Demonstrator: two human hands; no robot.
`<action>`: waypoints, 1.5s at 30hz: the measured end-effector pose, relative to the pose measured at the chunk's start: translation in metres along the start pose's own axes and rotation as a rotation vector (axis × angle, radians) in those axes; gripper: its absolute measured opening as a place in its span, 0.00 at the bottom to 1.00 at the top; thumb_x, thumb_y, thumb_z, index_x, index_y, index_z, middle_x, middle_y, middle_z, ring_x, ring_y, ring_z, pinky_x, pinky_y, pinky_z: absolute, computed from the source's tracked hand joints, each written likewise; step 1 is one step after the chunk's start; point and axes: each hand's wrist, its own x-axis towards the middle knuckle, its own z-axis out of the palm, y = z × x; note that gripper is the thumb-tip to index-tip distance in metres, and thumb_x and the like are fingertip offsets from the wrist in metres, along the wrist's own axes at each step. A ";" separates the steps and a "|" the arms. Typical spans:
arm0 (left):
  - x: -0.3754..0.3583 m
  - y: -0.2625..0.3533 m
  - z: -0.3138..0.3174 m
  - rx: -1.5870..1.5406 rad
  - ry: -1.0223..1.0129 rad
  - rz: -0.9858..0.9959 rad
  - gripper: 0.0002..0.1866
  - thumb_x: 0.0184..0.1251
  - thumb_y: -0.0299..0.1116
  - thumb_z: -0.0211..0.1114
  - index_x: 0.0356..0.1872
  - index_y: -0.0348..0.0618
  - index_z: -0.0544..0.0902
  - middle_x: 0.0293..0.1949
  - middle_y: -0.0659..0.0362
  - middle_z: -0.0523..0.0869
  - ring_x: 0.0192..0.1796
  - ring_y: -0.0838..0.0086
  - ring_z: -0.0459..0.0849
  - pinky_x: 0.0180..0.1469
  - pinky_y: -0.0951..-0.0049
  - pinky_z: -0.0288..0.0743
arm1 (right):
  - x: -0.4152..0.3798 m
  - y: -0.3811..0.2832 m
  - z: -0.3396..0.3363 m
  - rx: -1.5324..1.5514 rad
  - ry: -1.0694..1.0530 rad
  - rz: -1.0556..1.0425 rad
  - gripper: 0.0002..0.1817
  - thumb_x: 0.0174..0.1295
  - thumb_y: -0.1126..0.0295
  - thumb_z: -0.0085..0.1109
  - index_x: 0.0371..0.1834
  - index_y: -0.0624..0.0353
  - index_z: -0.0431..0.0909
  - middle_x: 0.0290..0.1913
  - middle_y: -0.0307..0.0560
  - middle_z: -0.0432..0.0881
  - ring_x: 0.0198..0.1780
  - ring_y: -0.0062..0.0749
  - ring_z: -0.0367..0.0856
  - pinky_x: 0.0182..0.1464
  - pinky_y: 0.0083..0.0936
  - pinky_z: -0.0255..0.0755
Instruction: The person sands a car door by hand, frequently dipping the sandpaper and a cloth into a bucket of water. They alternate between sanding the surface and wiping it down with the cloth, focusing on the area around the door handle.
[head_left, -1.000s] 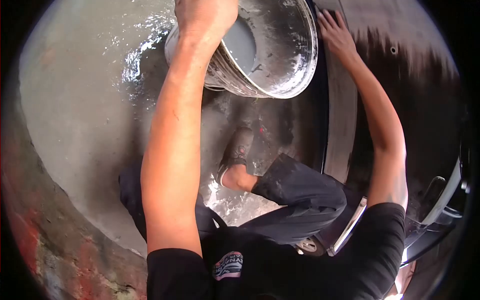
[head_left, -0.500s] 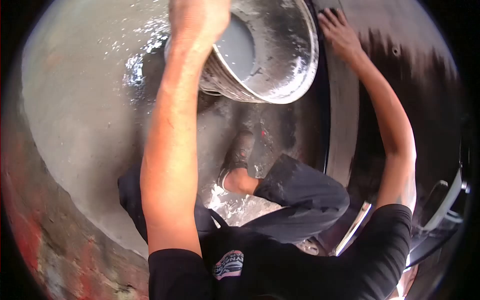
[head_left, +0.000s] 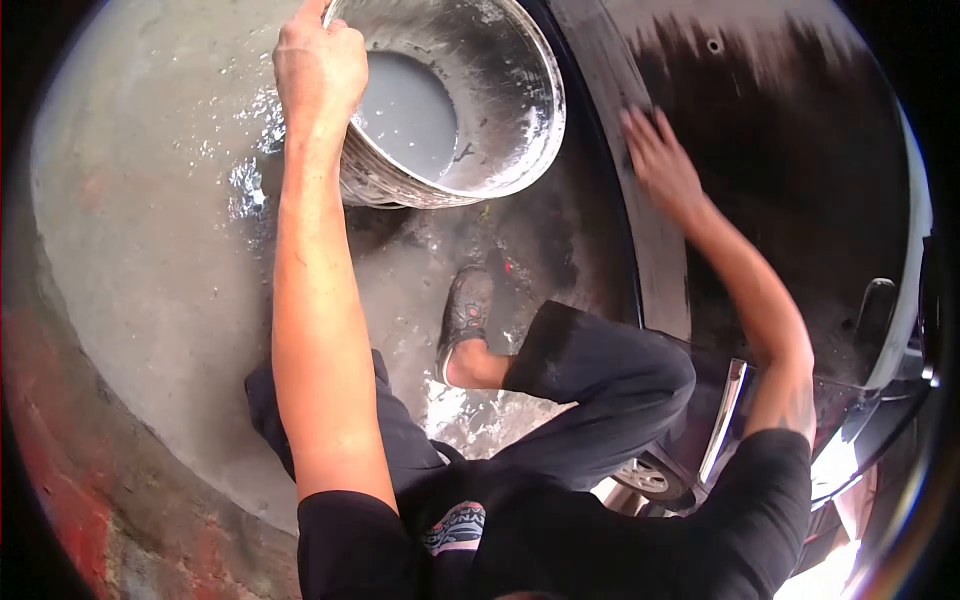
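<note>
My left hand (head_left: pixel 320 75) is closed on the near-left rim of a stained metal-looking bucket (head_left: pixel 512 110). The bucket tilts with its mouth toward me, and cloudy grey water (head_left: pixel 408 120) lies inside. To the right, my right hand (head_left: pixel 668 175) rests flat with fingers stretched out on the dull grey strip along the edge of a dark car panel (head_left: pixel 790 200). That hand is slightly blurred, and whatever lies under its palm is hidden.
Wet grey concrete floor (head_left: pixel 140 240) spreads to the left, with a reddish worn surface (head_left: pixel 60 460) beyond it. My shoe (head_left: pixel 467 305) stands below the bucket. A bright trim strip (head_left: pixel 722 420) and a wheel (head_left: pixel 650 475) show on the car at lower right.
The bucket and my left hand have shifted left in view. My right hand has slid down along the panel, nearer to me. The whole view has also shifted a little.
</note>
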 end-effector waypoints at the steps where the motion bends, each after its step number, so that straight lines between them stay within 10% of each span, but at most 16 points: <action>1: 0.001 -0.007 0.004 0.000 0.024 -0.011 0.15 0.74 0.26 0.55 0.55 0.30 0.83 0.51 0.34 0.87 0.56 0.43 0.87 0.58 0.55 0.79 | -0.043 -0.021 0.012 0.045 0.015 -0.017 0.35 0.64 0.63 0.56 0.74 0.68 0.74 0.85 0.50 0.61 0.88 0.43 0.51 0.88 0.53 0.38; 10: 0.009 -0.004 -0.001 -0.024 -0.015 -0.042 0.14 0.76 0.29 0.55 0.50 0.30 0.85 0.46 0.34 0.88 0.50 0.43 0.88 0.53 0.53 0.80 | 0.089 0.051 -0.017 -0.129 0.133 0.127 0.33 0.63 0.66 0.58 0.75 0.60 0.74 0.81 0.46 0.68 0.86 0.40 0.56 0.87 0.53 0.43; 17: 0.001 -0.014 0.009 0.004 0.034 -0.024 0.14 0.76 0.29 0.55 0.51 0.32 0.86 0.45 0.33 0.88 0.49 0.41 0.88 0.52 0.51 0.80 | -0.060 -0.009 -0.010 0.071 -0.065 -0.129 0.36 0.59 0.64 0.61 0.72 0.68 0.75 0.83 0.49 0.66 0.87 0.44 0.53 0.88 0.54 0.38; 23: 0.003 -0.006 0.002 -0.054 0.004 0.037 0.14 0.75 0.29 0.55 0.49 0.33 0.87 0.41 0.34 0.89 0.46 0.43 0.89 0.50 0.52 0.80 | 0.110 0.046 -0.020 -0.218 0.082 0.108 0.34 0.63 0.63 0.55 0.73 0.68 0.75 0.81 0.52 0.68 0.86 0.43 0.54 0.87 0.51 0.41; 29: 0.004 -0.009 0.008 -0.071 0.013 0.030 0.15 0.68 0.26 0.55 0.48 0.34 0.88 0.38 0.36 0.89 0.44 0.44 0.90 0.47 0.52 0.81 | -0.040 -0.016 -0.008 -0.137 -0.113 -0.115 0.34 0.63 0.61 0.56 0.71 0.69 0.77 0.81 0.53 0.69 0.86 0.43 0.54 0.88 0.51 0.39; 35: 0.002 -0.007 0.007 -0.069 0.032 0.015 0.14 0.68 0.25 0.55 0.47 0.33 0.87 0.38 0.35 0.89 0.44 0.43 0.90 0.47 0.51 0.81 | 0.085 0.036 -0.023 -0.167 -0.005 0.033 0.35 0.62 0.66 0.55 0.75 0.69 0.71 0.82 0.53 0.66 0.86 0.43 0.56 0.88 0.49 0.40; 45: 0.007 -0.010 0.011 0.006 0.030 -0.021 0.13 0.67 0.25 0.56 0.45 0.34 0.87 0.37 0.36 0.89 0.42 0.43 0.89 0.45 0.52 0.82 | 0.001 0.017 -0.025 -0.081 -0.130 -0.169 0.35 0.64 0.61 0.56 0.74 0.66 0.74 0.83 0.50 0.66 0.86 0.42 0.55 0.88 0.52 0.36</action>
